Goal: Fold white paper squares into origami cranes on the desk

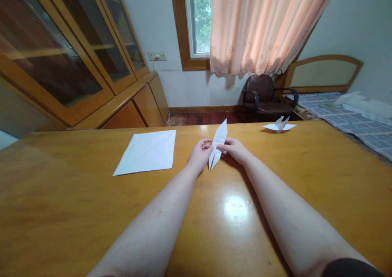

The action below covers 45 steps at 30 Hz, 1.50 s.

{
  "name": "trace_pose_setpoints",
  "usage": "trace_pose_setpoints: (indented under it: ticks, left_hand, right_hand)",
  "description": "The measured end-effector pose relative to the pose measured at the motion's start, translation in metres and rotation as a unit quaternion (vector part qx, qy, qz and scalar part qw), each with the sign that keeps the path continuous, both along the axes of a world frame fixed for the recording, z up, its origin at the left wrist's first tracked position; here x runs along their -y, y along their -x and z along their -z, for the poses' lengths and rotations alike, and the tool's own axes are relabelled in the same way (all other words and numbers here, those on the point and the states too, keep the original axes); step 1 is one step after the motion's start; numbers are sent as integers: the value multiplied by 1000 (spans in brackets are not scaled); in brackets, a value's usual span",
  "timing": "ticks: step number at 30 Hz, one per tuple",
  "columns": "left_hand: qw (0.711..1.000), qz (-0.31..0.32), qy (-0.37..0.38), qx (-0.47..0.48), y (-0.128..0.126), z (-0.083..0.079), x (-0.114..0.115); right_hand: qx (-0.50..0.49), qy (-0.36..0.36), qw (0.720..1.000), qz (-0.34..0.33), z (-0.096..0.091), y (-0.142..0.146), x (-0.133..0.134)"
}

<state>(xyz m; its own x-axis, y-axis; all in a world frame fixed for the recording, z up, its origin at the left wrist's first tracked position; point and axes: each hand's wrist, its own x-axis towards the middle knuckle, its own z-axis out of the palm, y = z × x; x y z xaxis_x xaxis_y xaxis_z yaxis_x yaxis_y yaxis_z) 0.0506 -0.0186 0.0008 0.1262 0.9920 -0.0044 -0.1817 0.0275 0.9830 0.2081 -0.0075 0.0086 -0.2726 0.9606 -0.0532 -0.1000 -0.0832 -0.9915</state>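
— Grip?
— Left hand (200,152) and right hand (234,148) pinch the folded paper (218,144) from either side, just above the table (275,179).
— Advice?
— Likely a crease: align the edges first, then press.

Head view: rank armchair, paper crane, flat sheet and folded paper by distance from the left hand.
1. Folded paper, held in the left hand.
2. Flat sheet, to its left.
3. Paper crane, far right.
4. Armchair, beyond the table.
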Motion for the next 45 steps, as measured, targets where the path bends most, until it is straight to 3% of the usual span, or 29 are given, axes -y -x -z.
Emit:
trace_pose_setpoints:
  ticks: [5, 13, 18, 28, 32, 35, 41, 45]
  left_hand:
    - [1000, 1, 13, 3, -2, -6, 5]
    - [998, -46, 25, 22, 3, -1, -2]
    - [998, -20, 33, 47, 3, -2, -1]
    - [994, 10, 57, 92, 3, -2, 1]
    - [995, 53, 61, 65, 1, -2, 5]
    - [995, 47, 35, 86, 1, -5, 6]
    - [989, -8, 39, 144, 5, -9, 1]
    - [979, -87, 17, 184, 7, -10, -1]
  right_hand:
    - [-13, -2, 998, 61, 2, -1, -2]
    - [-75, 23, 992, 97, 4, -7, -6]
    - [-101, 28, 986, 129, 2, -10, -8]
    - [-185, 31, 974, 127, -4, -8, -2]
    - [-156, 36, 985, 67, -7, -3, 4]
    - [-135, 46, 990, 14, -10, -1, 9]
    - [-123, 24, 987, -101, -14, -5, 13]
    - [-172, 58, 977, -114, -11, -9, 10]
